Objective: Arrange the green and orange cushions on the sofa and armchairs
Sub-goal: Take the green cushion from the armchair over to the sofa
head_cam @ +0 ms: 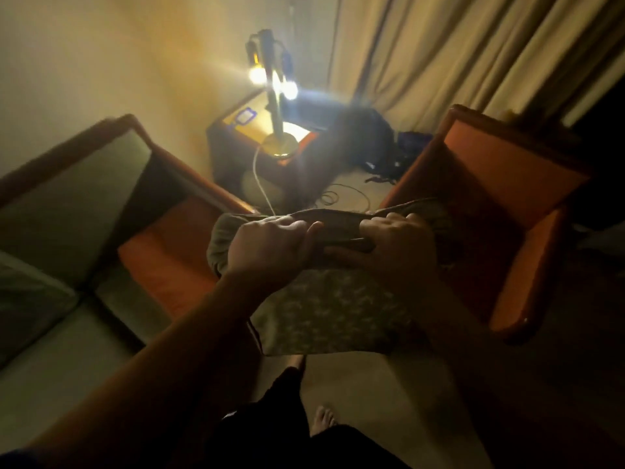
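Observation:
I hold a green patterned cushion (333, 316) in front of me, in the gap between the sofa and the armchair. My left hand (270, 245) and my right hand (395, 245) both grip its upper edge, close together, and the cushion hangs down from them. On the left stands the sofa (67, 204) with green back and seat cushions and an orange cushion (169, 258) at its right end. The armchair (507, 184) on the right has an orange back and an orange arm pad; its seat is dark and partly hidden by my right hand.
A wooden side table (233, 143) with a lit brass lamp (274, 86) stands in the corner between the two seats. A white cable and dark bags (368, 143) lie on the floor behind. Curtains (473, 45) hang at the back right. My bare feet (323, 418) show below.

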`<state>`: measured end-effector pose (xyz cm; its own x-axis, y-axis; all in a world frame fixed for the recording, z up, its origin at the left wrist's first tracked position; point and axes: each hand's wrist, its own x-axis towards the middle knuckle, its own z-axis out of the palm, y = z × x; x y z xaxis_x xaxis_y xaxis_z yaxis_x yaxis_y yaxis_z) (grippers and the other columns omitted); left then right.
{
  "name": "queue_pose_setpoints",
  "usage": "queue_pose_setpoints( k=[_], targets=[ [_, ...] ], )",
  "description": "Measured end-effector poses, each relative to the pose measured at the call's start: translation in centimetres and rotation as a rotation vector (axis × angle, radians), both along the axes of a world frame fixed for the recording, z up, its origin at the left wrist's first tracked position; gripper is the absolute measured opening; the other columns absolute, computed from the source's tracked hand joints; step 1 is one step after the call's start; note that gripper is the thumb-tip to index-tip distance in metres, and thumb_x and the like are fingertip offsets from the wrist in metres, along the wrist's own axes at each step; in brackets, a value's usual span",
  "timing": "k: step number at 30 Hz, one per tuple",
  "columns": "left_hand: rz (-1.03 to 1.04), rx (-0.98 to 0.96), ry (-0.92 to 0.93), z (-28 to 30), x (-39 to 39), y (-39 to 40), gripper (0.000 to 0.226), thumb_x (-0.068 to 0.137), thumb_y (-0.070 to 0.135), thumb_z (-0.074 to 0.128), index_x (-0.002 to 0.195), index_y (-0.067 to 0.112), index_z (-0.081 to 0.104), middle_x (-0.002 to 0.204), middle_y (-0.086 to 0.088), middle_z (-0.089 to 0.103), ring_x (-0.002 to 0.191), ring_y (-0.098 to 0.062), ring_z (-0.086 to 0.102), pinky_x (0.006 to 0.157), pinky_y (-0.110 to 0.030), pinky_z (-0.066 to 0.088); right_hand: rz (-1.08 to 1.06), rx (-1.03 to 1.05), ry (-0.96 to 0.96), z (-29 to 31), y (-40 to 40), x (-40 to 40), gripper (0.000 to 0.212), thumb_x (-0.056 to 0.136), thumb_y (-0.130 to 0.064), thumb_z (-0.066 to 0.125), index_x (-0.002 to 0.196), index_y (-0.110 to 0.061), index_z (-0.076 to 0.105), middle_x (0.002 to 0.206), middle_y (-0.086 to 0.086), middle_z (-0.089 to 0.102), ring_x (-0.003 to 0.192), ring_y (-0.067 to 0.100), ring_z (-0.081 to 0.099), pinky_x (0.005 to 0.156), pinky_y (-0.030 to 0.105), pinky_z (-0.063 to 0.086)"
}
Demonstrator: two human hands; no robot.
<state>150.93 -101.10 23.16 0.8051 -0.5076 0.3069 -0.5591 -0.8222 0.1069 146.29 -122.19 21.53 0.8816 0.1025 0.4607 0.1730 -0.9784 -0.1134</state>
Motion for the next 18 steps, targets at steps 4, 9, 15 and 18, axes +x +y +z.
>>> queue_pose_setpoints(
  k=[4, 9, 15, 18],
  targets=[
    [0.206, 0.012, -0.024, 0.2, -4.9, 11.4, 0.05, 0.1, 0.049, 0.036, 0.073, 0.021, 0.067, 0.071, 0.0, 0.066, 0.067, -0.027, 0.067, 0.052, -0.032, 0.044, 0.191, 0.117, 0.025, -0.4, 10.6, -0.6, 0.054, 0.085, -0.072, 0.059, 0.089, -0.022, 0.077, 0.087, -0.004, 0.076, 0.082, 0.02, 0.07, 0.086, 0.035, 0.045],
    [0.459, 0.064, -0.062, 0.6, -10.6, 25.3, 0.055, 0.1, 0.052, 0.03, 0.067, 0.02, 0.06, 0.065, 0.001, 0.061, 0.057, -0.025, 0.063, 0.049, -0.028, 0.033, 0.435, 0.18, 0.016, -0.2, 24.9, -1.0, 0.055, 0.081, -0.082, 0.059, 0.09, -0.031, 0.077, 0.082, -0.009, 0.075, 0.08, 0.014, 0.069, 0.081, 0.034, 0.048],
    [0.718, 0.007, -0.047, 1.4, -17.2, 41.1, 0.055, 0.098, 0.055, 0.029, 0.075, 0.023, 0.067, 0.072, 0.003, 0.065, 0.067, -0.023, 0.067, 0.056, -0.031, 0.045, 0.66, 0.117, -0.051, 0.3, 42.6, -2.2, 0.062, 0.079, -0.084, 0.056, 0.065, -0.024, 0.064, 0.066, -0.005, 0.067, 0.064, 0.017, 0.064, 0.066, 0.034, 0.048],
    [0.766, -0.006, -0.078, 1.1, -19.2, 47.9, 0.053, 0.098, 0.054, 0.032, 0.081, 0.026, 0.073, 0.07, 0.004, 0.064, 0.064, -0.022, 0.067, 0.053, -0.028, 0.041, 0.738, 0.115, -0.03, -0.2, 49.8, -2.5, 0.067, 0.08, -0.086, 0.048, 0.065, -0.023, 0.062, 0.068, -0.005, 0.067, 0.065, 0.017, 0.062, 0.068, 0.034, 0.048]
  ],
)
